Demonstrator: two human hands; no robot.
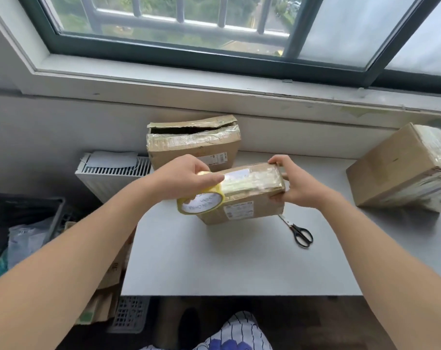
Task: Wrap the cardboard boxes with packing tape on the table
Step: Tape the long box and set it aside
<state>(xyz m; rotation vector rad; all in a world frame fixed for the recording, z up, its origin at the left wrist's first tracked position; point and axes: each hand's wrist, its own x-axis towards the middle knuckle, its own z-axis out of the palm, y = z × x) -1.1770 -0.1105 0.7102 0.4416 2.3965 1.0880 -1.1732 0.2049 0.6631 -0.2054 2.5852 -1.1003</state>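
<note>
Cardboard box, over the table, was partly taped; the left hand gripped the tape roll at its left end, and the right hand clasped its right end. Behind it a second box gaped open; right of it a third box looked wrapped.

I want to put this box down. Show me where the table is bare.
The table is barest in its near half, from the front edge to the held box and scissors. A narrower strip runs between scissors and the large box at right. Crowded at the back, around the open box.
</note>
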